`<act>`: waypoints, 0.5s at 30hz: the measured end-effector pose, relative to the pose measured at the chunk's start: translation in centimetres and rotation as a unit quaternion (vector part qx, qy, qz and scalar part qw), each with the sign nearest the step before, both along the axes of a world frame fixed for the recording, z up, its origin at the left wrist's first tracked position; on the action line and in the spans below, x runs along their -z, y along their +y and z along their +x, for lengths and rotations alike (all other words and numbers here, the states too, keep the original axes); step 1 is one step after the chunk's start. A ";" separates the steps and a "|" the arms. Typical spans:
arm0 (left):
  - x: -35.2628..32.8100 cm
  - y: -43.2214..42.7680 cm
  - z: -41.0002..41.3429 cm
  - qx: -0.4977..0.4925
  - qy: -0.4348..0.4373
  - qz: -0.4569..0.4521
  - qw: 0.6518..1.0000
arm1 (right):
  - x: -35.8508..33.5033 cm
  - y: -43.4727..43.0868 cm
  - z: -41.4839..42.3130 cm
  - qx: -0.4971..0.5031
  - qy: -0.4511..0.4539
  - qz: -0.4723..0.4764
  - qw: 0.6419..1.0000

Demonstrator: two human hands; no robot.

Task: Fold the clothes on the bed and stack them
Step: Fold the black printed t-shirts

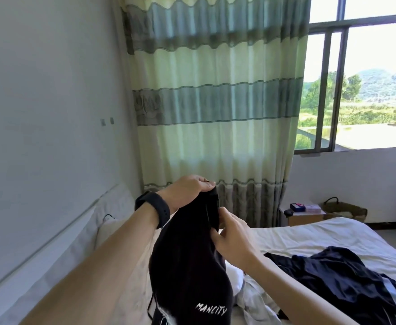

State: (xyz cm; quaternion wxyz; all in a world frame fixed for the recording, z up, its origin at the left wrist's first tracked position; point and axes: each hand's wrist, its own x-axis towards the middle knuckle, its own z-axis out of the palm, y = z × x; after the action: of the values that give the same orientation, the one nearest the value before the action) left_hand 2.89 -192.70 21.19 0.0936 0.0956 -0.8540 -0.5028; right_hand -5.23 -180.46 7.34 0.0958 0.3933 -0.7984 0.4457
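Observation:
I hold a black garment (187,261) with white "MANCITY" lettering up in front of me above the bed (309,240). My left hand (187,190), a black band on its wrist, grips the garment's top edge. My right hand (233,238) pinches the same edge just below and to the right. A crumpled dark navy garment (337,277) lies on the sheet at the right. Under the black garment, pale white and grey clothes (255,296) lie bunched on the bed.
A white wall runs along the bed's left side, with a pillow (109,231) against it. A green striped curtain (215,102) hangs ahead beside a window. Past the bed's far end stand a cardboard box (304,216) with small items and a woven basket (347,209).

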 end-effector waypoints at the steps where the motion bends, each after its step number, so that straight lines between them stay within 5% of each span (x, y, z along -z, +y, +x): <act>1: -0.4 -0.2 0.1 0.005 -0.011 -0.025 1.000 | -0.3 0.1 -0.4 0.009 0.007 0.022 1.000; 3: -0.6 -1.0 0.4 -0.001 -0.042 -0.146 0.988 | -0.8 0.6 -0.9 0.042 0.041 0.065 0.996; 6: 0.5 -2.4 1.2 -0.085 -0.085 -0.406 0.906 | -2.1 1.8 -1.7 0.084 0.104 0.103 0.986; 8: 1.5 -3.1 1.9 -0.110 -0.089 -0.481 0.865 | -3.8 2.4 -2.2 0.086 0.118 0.080 0.986; 11: 2.5 -3.6 2.3 -0.107 -0.060 -0.510 0.851 | -7.1 2.7 -2.7 0.085 0.128 0.057 0.986; 15: 1.2 -4.1 2.6 -0.093 -0.042 -0.403 0.909 | -10.0 3.9 -3.7 0.118 0.142 0.096 0.978</act>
State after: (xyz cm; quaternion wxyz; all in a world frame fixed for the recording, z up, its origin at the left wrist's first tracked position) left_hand 5.53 -196.83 20.01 0.1347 0.1501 -0.9743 -0.1000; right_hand -8.93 -176.57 17.31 0.2223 0.3630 -0.8564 0.2922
